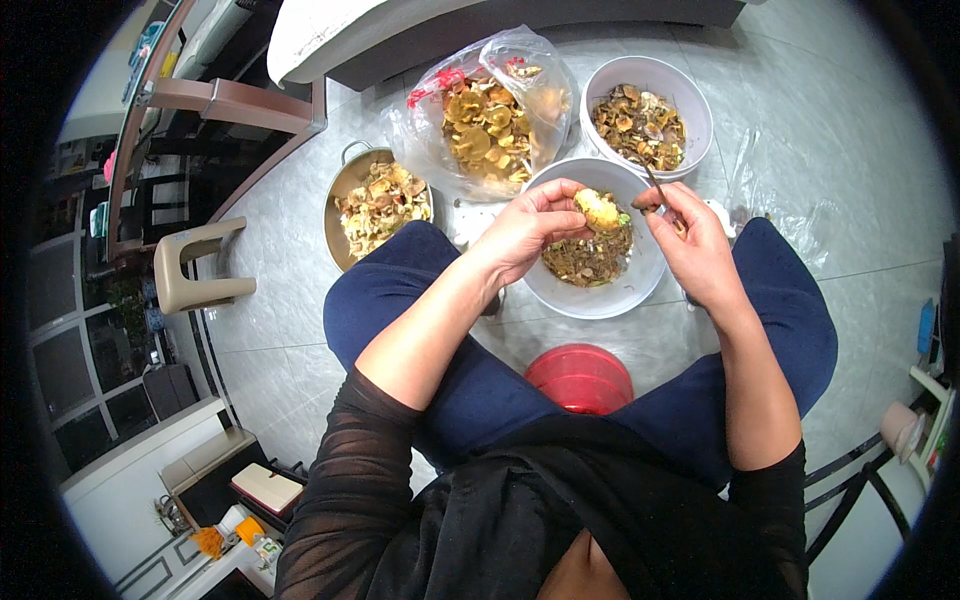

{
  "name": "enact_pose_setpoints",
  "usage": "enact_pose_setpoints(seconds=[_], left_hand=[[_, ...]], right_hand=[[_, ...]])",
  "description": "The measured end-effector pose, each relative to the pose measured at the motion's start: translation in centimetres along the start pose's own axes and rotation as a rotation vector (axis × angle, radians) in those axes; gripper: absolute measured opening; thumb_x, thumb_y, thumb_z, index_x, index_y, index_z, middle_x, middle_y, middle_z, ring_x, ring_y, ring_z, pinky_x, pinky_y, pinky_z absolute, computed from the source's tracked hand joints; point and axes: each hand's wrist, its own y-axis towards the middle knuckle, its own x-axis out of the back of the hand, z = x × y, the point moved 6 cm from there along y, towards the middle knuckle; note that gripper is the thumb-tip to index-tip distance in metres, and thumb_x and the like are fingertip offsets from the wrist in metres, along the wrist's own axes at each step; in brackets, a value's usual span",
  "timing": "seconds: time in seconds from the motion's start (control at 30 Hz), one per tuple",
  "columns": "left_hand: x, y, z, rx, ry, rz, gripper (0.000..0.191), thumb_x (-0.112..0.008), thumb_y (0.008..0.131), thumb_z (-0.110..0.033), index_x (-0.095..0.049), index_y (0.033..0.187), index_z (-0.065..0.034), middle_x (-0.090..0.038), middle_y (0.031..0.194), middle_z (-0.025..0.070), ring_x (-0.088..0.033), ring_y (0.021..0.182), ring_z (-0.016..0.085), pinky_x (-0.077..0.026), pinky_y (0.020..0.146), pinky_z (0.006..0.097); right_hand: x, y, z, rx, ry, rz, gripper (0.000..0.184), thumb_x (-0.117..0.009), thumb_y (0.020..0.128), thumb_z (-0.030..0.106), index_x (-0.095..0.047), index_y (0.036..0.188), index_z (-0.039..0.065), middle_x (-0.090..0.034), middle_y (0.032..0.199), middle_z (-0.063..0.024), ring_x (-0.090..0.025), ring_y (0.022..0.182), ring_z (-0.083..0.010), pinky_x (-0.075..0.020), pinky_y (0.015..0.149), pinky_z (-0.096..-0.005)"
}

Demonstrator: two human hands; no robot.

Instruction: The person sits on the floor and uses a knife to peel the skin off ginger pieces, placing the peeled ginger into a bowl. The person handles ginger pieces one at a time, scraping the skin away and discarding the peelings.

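Between the fingers of my left hand (pixel 536 225) is a pale yellow mushroom (pixel 598 210) with a bit of green on its edge. My right hand (pixel 691 234) grips a small knife (pixel 658 186), its thin dark blade pointing up and away from me. Both hands are above a white plastic basin (pixel 592 301) on the floor between my knees. Dark plant debris and trimmings (pixel 589 259) cover the basin's bottom. A small gap separates the knife hand from the mushroom. My fingers hide part of the knife's handle.
Past the basin stand a clear plastic bag (pixel 420 154) of brown-yellow mushrooms and a white bucket (pixel 697 90) holding mushrooms and debris. A metal pan (pixel 332 225) of mushrooms sits left. A red plastic stool or bucket (pixel 581 375) is beneath me; a beige stool (pixel 174 274) stands farther left.
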Motion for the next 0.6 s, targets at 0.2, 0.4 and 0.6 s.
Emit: enact_pose_setpoints(seconds=[0.2,0.4,0.6], left_hand=[[-0.1,0.1,0.2,-0.003,0.005,-0.02,0.033,-0.063,0.087,-0.002,-0.055,0.118,-0.0047,-0.064,0.112,0.0061,-0.062,0.102,0.016,-0.052,0.09,0.0321],[-0.2,0.1,0.4,-0.009,0.076,-0.009,0.033,-0.063,0.087,-0.001,-0.055,0.118,-0.0046,-0.063,0.113,0.0065,-0.063,0.101,0.017,-0.052,0.089,0.032],[-0.2,0.0,0.2,0.0,-0.049,-0.013,0.03,-0.062,0.088,-0.003,-0.056,0.118,-0.0031,-0.064,0.111,0.0079,-0.063,0.101,0.018,-0.054,0.089,0.0347]], right_hand=[[-1.2,-0.6,0.0,-0.079,0.166,0.021,0.023,-0.069,0.081,0.007,-0.06,0.1,-0.002,-0.057,0.083,-0.0015,-0.04,0.058,-0.0031,-0.0367,0.053,-0.0209],[-1.8,-0.5,-1.3,-0.155,0.166,0.043,0.017,-0.067,0.082,0.005,-0.059,0.096,-0.001,-0.052,0.072,0.0031,-0.038,0.057,-0.0013,-0.0335,0.051,-0.0204],[-1.2,-0.3,-2.0,-0.179,0.234,0.035,0.012,-0.065,0.083,0.003,-0.06,0.093,-0.001,-0.052,0.073,0.0011,-0.044,0.061,-0.004,-0.0367,0.054,-0.0222]])
